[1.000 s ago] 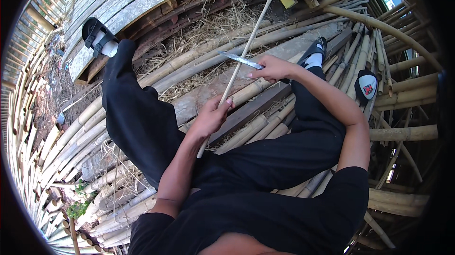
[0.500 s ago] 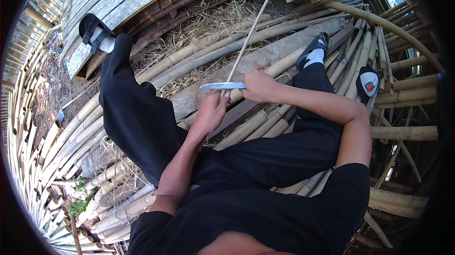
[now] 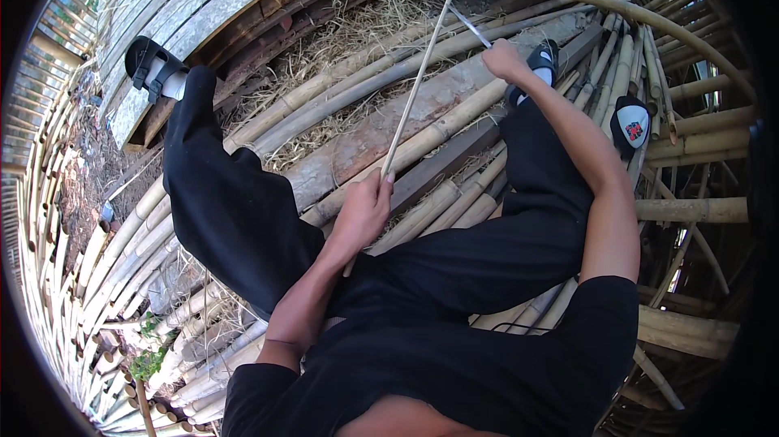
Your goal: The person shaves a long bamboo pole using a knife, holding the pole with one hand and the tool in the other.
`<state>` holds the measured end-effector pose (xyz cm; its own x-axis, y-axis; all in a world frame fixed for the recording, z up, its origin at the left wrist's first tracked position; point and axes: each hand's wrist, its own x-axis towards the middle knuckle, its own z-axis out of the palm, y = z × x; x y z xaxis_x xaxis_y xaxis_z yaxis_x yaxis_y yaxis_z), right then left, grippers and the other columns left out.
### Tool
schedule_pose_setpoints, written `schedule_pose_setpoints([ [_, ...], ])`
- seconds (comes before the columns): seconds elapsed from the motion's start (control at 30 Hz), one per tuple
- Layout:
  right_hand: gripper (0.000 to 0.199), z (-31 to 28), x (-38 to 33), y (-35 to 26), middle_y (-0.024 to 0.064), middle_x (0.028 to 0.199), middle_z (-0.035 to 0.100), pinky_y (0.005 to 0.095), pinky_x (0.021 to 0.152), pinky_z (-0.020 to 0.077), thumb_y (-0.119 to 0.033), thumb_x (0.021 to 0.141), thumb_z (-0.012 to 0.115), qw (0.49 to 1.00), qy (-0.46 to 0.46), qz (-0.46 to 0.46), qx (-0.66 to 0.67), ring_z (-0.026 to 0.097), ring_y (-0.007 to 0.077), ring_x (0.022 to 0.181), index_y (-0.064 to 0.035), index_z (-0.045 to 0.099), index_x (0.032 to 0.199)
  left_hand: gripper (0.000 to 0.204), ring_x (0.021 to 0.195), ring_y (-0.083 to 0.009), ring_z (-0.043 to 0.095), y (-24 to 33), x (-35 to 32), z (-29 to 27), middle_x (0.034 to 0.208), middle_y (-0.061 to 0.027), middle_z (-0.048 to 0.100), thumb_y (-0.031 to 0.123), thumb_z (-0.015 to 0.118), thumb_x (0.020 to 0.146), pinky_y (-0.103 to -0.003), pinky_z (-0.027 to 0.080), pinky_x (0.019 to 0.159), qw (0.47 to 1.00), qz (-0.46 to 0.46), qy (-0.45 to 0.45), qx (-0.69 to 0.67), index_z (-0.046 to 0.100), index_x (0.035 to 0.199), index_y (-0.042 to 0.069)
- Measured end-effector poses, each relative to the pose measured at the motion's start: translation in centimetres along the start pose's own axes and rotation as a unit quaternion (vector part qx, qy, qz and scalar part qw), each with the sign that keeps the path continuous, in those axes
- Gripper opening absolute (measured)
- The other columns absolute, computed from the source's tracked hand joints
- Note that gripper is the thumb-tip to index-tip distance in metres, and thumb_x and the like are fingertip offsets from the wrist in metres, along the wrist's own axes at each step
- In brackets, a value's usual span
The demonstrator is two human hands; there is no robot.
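While the left hand [image 3: 363, 211] grips a thin bamboo strip [image 3: 422, 72] near its lower end, the right hand [image 3: 503, 60] holds a knife [image 3: 471, 27] far up it; paring looks underway, finish unclear.

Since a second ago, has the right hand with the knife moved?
Yes. The right hand slid the knife up the thin bamboo strip, away from the left hand.

Thin pale bamboo strip [image 3: 422, 80], long and straight, running diagonally from the frame's centre up to the top edge, slim grey knife blade [image 3: 472, 27] laid across it in the upper middle
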<state>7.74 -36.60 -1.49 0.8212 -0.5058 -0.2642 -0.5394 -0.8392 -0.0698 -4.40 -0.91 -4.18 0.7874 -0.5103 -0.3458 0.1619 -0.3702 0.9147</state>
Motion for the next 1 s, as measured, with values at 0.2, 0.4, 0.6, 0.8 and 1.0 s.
schedule_pose_setpoints([
  [0.2, 0.039, -0.3, -4.1, -2.5, 0.0287, 0.078, 0.063, 0.0464, 0.076, 0.0485, -0.031, 0.076, 0.058, 0.991, -0.066, -0.120, -0.002, 0.063, 0.0406, 0.082, 0.0072, 0.065, 0.081, 0.038, 0.051, -0.0150, 0.038, -0.3, 1.2, -0.2, 0.054, -0.0089, 0.043, 0.029, 0.046, 0.097, -0.036, 0.036, 0.050, 0.999, 0.014, 0.038, -0.008, 0.053, 0.079, -0.003],
  [0.4, 0.033, 4.1, -10.9, -7.8, 0.0270, 0.075, 0.063, 0.0469, 0.072, 0.0515, -0.026, 0.075, 0.057, 0.946, -0.180, -0.262, -0.061, 0.064, 0.0412, 0.076, 0.0060, 0.065, 0.077, 0.039, 0.055, -0.0305, 0.049, -0.6, 1.4, -0.6, 0.062, -0.0223, 0.052, 0.029, 0.044, 0.097, -0.042, 0.040, 0.058, 1.000, -0.005, 0.022, -0.001, 0.053, 0.083, -0.006],
  [0.6, 0.029, 3.9, -6.7, -7.8, 0.0288, 0.079, 0.063, 0.0474, 0.073, 0.0516, -0.020, 0.072, 0.055, 0.972, -0.119, -0.196, -0.056, 0.064, 0.0421, 0.079, 0.0073, 0.065, 0.079, 0.038, 0.053, -0.0416, 0.049, 0.3, 0.6, -0.5, 0.060, -0.0262, 0.051, 0.027, 0.044, 0.098, -0.046, 0.039, 0.055, 0.997, -0.008, 0.044, 0.056, 0.052, 0.080, -0.006],
  [0.8, 0.036, -0.9, 5.7, 4.6, 0.0283, 0.084, 0.064, 0.0449, 0.071, 0.0497, -0.023, 0.075, 0.052, 0.992, 0.123, 0.000, -0.040, 0.065, 0.0379, 0.077, 0.0084, 0.065, 0.089, 0.038, 0.053, -0.0441, 0.047, 0.6, 0.5, -0.2, 0.059, -0.0268, 0.050, 0.027, 0.044, 0.097, -0.047, 0.038, 0.054, 0.998, 0.029, 0.045, 0.041, 0.051, 0.080, -0.006],
  [1.0, 0.037, 1.4, -1.7, -0.6, 0.0274, 0.065, 0.059, 0.0446, 0.065, 0.0480, -0.026, 0.075, 0.057, 0.981, -0.075, -0.168, 0.061, 0.062, 0.0411, 0.068, 0.0105, 0.061, 0.070, 0.039, 0.056, -0.0441, 0.048, 0.7, 0.9, -0.3, 0.061, -0.0277, 0.050, 0.027, 0.044, 0.097, -0.047, 0.039, 0.057, 0.999, -0.007, 0.039, 0.032, 0.051, 0.079, -0.007],
])
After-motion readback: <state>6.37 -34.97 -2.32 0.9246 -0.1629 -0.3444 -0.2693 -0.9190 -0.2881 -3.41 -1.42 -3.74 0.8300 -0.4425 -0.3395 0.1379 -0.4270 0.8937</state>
